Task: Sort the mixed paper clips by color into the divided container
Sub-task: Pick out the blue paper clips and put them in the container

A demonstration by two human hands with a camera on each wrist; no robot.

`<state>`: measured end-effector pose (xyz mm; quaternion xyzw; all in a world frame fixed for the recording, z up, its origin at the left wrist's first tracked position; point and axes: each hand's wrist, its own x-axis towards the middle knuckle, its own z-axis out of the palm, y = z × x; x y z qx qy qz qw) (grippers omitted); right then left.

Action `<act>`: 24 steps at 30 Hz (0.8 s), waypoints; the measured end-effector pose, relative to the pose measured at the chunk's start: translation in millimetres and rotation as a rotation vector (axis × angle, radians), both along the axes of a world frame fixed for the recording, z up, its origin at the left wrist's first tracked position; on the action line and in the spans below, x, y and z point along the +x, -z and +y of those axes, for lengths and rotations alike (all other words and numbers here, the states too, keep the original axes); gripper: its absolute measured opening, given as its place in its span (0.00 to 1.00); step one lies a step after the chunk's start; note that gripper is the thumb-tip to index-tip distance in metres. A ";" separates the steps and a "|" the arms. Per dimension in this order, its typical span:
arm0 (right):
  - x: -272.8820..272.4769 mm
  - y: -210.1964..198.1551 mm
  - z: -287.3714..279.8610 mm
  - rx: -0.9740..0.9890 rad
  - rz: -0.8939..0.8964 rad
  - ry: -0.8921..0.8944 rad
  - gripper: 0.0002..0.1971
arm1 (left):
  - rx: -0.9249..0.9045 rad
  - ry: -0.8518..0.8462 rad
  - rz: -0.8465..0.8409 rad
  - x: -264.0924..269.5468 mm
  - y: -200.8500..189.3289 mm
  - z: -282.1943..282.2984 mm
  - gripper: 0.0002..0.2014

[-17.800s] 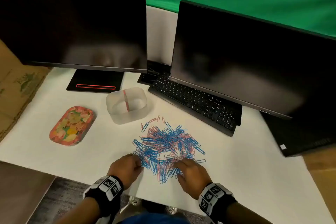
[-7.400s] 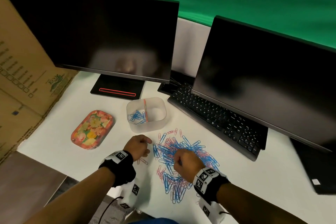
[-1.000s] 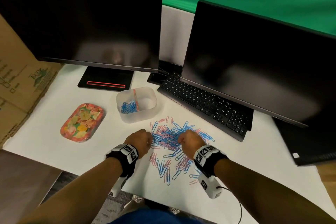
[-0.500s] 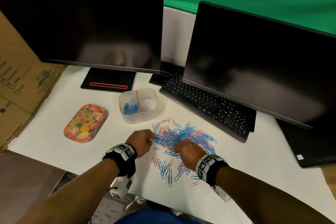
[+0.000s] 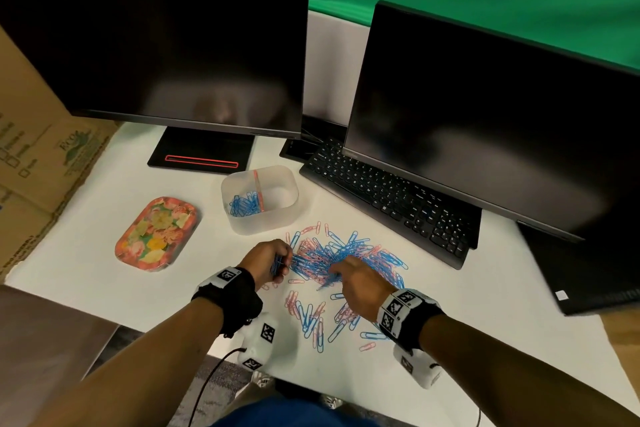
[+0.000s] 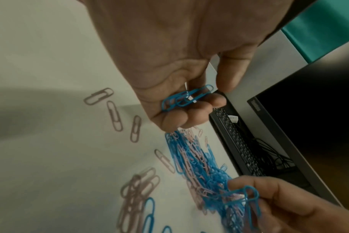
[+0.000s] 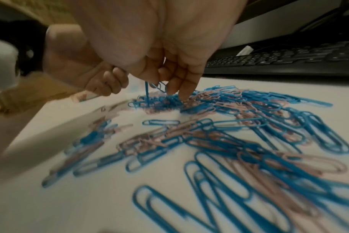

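Note:
A heap of mixed blue and pink paper clips lies on the white table in front of me. My left hand sits at the heap's left edge, fingers curled round a small bunch of blue clips. My right hand hovers over the heap's near side and pinches blue clips lifted from the pile. Behind the heap stands the frosted divided container with a pink divider; its left compartment holds several blue clips, its right compartment looks bare.
A floral tray lies left of the container. A black keyboard runs diagonally behind the heap, under the right monitor. The left monitor stands on a black base. A cardboard box borders the table's left.
Over the last second my right hand has shifted towards me along the heap and pinched up blue clips. My left hand stayed at the heap's left edge, still holding blue clips.

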<state>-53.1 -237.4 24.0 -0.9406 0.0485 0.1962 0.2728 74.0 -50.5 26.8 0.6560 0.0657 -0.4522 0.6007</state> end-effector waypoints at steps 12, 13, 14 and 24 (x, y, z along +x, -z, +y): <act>57.7 -34.8 28.2 0.640 -0.018 0.571 0.15 | -0.157 -0.186 0.116 7.8 -26.8 -8.5 0.16; 68.9 -41.1 33.4 0.686 -0.019 0.588 0.15 | -0.148 -0.211 0.083 11.8 -31.7 -7.3 0.16; 81.5 -48.1 39.8 0.744 -0.009 0.593 0.13 | -0.137 -0.235 0.044 17.1 -37.9 -4.7 0.16; 191.7 -79.0 87.3 0.707 0.123 0.520 0.06 | 0.105 -0.382 -0.156 94.8 -80.2 18.2 0.14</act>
